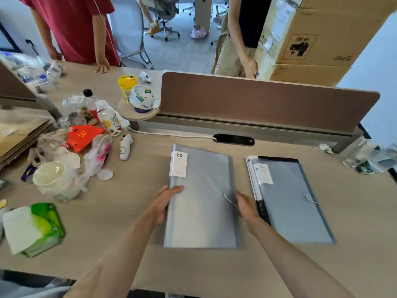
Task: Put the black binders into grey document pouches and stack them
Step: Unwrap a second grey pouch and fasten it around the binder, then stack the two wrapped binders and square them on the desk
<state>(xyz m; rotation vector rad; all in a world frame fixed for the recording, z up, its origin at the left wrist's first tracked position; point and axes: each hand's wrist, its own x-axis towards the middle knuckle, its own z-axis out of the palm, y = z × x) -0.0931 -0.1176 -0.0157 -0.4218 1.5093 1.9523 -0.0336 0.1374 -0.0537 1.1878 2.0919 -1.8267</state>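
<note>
A grey document pouch (202, 201) lies flat in the middle of the desk, a white "20 pockets" label showing through its top left corner. My left hand (165, 202) grips its left edge, thumb on top. On the pouch's right edge, beside the string clasp, my right hand (246, 206) holds on. To the right lies a second grey pouch (292, 203) on top of a small stack. A black binder edge (263, 209) shows at its left side and top.
Clutter fills the desk's left side: a green tissue pack (40, 226), a white lidded bowl (50, 178), plastic bags, an orange bag (82, 136), bottles. A brown divider panel (257, 100) runs along the back. Two persons stand beyond the desk. Cardboard boxes (311, 39) rise at right.
</note>
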